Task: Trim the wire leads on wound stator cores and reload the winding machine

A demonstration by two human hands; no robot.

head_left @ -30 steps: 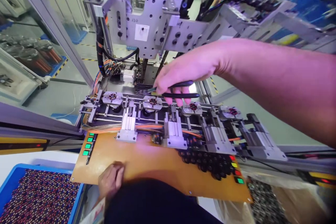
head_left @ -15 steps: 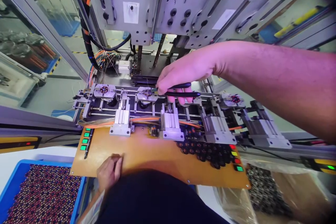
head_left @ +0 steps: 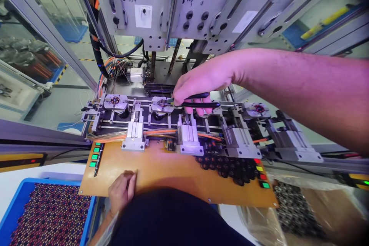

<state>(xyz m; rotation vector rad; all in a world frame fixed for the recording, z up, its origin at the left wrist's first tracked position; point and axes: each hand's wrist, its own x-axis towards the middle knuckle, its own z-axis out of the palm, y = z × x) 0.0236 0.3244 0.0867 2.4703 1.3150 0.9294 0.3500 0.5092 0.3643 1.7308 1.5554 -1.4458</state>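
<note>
My right hand (head_left: 201, 82) reaches over the machine and is closed on black-handled pliers (head_left: 198, 100). The pliers' tip touches the second round metal fixture (head_left: 161, 104) from the left, which holds a small red and black part. My left hand (head_left: 122, 191) rests curled on the near edge of the orange panel (head_left: 161, 173), fingers together, with nothing visible in it. Further round fixtures sit at the left (head_left: 115, 102) and at the right (head_left: 256, 109) along the rail.
A blue bin (head_left: 43, 215) of small dark parts stands at the lower left. Green buttons (head_left: 94, 156) line the panel's left edge, coloured buttons (head_left: 261, 175) its right. A pile of black parts (head_left: 225, 165) lies on the panel. The grey machine head (head_left: 173, 7) hangs above.
The view has tilted down and steadied. My right hand has slid the pliers left, so the tip now sits on the second fixture. My left hand has stayed on the panel's edge.
</note>
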